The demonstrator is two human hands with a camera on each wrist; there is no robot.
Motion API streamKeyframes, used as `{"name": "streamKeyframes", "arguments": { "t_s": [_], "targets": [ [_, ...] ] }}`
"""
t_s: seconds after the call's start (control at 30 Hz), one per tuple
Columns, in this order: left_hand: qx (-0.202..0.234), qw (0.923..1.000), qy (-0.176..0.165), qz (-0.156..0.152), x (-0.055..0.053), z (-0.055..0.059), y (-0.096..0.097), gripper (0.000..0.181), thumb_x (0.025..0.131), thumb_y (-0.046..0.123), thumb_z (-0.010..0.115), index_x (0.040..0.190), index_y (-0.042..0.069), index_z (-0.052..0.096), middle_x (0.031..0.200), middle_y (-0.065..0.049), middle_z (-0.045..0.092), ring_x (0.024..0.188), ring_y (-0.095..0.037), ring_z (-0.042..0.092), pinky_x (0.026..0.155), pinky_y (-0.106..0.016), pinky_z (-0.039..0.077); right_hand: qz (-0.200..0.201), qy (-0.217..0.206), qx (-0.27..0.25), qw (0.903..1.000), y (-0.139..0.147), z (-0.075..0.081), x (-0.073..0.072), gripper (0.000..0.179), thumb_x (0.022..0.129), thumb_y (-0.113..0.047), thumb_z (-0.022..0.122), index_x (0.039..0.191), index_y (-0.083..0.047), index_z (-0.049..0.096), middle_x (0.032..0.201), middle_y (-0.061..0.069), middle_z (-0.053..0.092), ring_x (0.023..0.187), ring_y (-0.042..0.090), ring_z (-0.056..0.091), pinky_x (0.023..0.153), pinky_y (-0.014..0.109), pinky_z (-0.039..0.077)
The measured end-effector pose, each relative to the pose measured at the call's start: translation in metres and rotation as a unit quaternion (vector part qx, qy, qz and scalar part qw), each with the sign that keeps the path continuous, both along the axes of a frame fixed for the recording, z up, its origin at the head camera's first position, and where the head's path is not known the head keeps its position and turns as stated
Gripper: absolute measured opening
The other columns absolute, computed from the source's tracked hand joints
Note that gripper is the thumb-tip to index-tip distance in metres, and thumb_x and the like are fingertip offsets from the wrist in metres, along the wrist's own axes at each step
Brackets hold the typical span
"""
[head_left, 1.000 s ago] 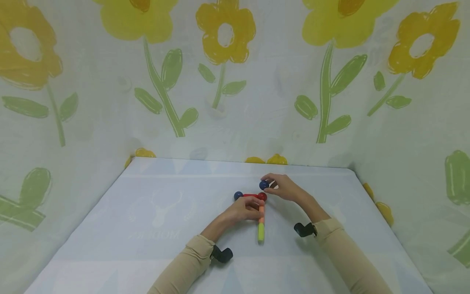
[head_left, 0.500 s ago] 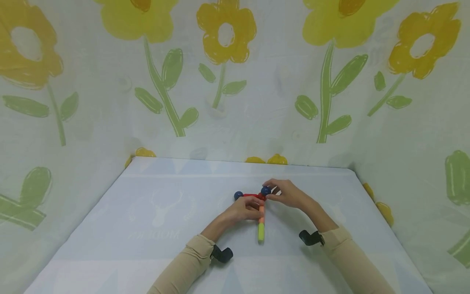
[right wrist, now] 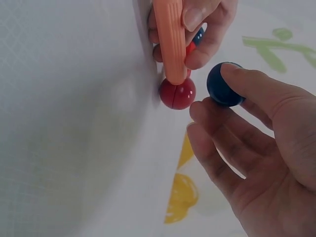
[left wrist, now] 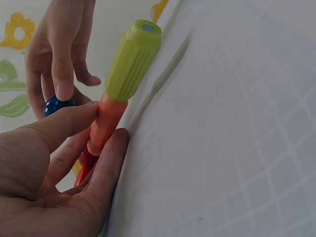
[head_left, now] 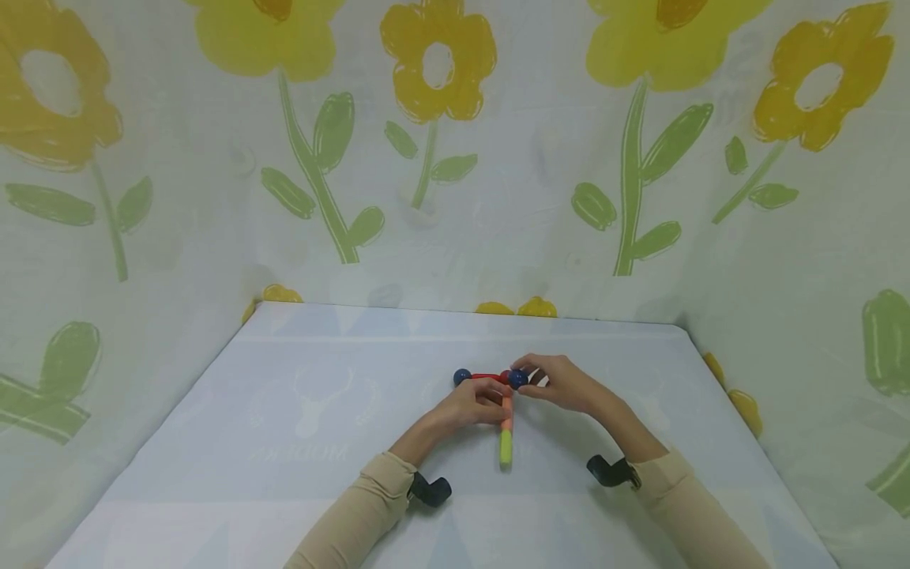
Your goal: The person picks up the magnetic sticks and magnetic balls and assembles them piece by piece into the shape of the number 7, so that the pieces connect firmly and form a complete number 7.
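In the head view my left hand holds a rod, orange toward the far end and lime green at the near end. The left wrist view shows thumb and fingers pinching its orange part. At the rod's far end sits a glossy red ball. From there a red rod runs left to a dark blue ball. My right hand pinches a second dark blue ball between thumb and fingers, close to the right of the red ball, with a narrow gap showing in the right wrist view.
The pieces are over a pale printed table, toward its far side. Flower-printed cloth walls rise behind it and on both sides. A black wrist mount is on the left forearm, and another black mount on the right.
My right hand has brought its blue ball nearer and slightly right, from behind the red ball to beside its right side. My left hand and its rod have stayed in place.
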State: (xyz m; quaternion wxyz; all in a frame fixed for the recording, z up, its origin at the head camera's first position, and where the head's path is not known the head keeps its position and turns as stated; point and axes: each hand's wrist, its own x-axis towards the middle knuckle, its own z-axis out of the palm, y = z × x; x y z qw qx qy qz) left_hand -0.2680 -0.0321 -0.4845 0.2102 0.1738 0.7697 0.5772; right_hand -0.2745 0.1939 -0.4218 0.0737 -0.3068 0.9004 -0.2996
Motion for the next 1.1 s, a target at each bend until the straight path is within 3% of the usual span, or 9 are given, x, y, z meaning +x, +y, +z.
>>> {"name": "streamKeyframes", "arguments": {
  "t_s": [0.77,1.1],
  "targets": [
    [-0.003,1.0000,0.007,0.000,0.002,0.001,-0.001,0.032,0.086,0.019,0.075,0.117,0.018,0.068,0.109,-0.005,0.068,0.092,-0.016,0.065,0.084,-0.030,0.055,0.010,-0.034,0.010,0.9993,0.002,-0.004,0.029,0.040,0.088,-0.021,0.073,0.126,-0.012,0.061,0.115,0.002,0.069,0.097,0.015,0.065,0.076,0.019,0.054],
    [-0.003,1.0000,0.009,-0.002,0.003,0.003,0.000,0.030,0.086,0.019,0.076,0.116,0.018,0.068,0.111,-0.005,0.069,0.093,-0.015,0.065,0.083,-0.029,0.056,0.034,-0.032,0.009,0.9989,0.004,-0.010,0.038,0.039,0.090,-0.022,0.071,0.126,-0.011,0.061,0.115,0.001,0.068,0.094,0.012,0.064,0.074,0.018,0.053]
  ]
}}
